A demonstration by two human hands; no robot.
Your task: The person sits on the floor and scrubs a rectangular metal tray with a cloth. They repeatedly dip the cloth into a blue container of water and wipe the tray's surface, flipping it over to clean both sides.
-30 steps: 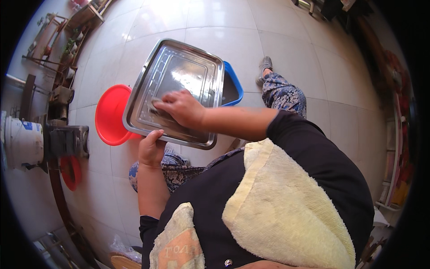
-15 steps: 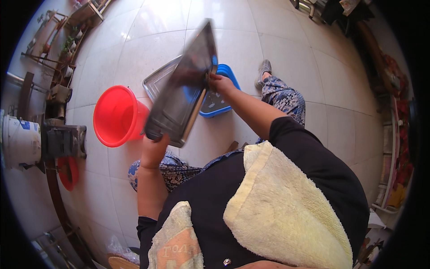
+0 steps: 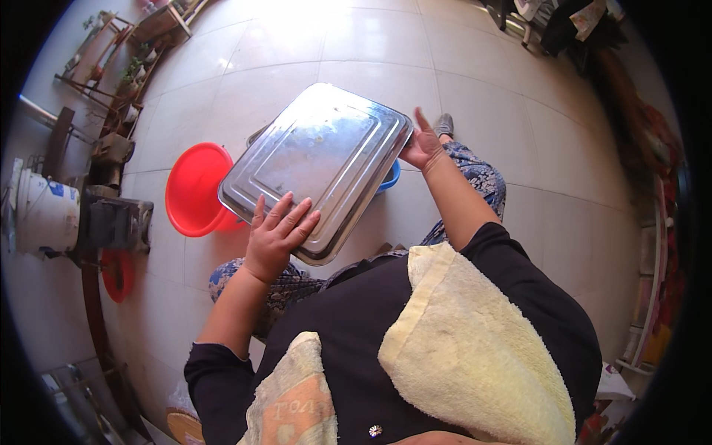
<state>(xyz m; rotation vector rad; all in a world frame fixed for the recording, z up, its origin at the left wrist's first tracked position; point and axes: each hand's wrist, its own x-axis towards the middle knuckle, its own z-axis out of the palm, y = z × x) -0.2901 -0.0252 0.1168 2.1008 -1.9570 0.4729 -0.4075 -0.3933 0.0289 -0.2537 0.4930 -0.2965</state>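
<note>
A rectangular metal tray (image 3: 311,152) is held up in front of me, tilted, with its ridged, shiny underside facing me. My left hand (image 3: 278,233) lies on its near left part, fingers spread flat over the metal. At the far right corner, my right hand (image 3: 425,147) holds the edge; its thumb sticks up and its other fingers are partly hidden by the tray. Below the tray, a blue basin (image 3: 390,179) shows only a bit of its rim. The edge of a second metal tray (image 3: 256,136) peeks out behind it.
A red bucket (image 3: 194,194) stands on the tiled floor to the left. Further left are a white pail (image 3: 48,211) and a red container (image 3: 117,274). Plant shelves (image 3: 122,81) line the left wall. Yellowish towels (image 3: 482,348) hang over my chest.
The tray has turned from nearly edge-on to show its broad underside. My left hand went from gripping its near corner to lying spread on it; my right hand moved right.
</note>
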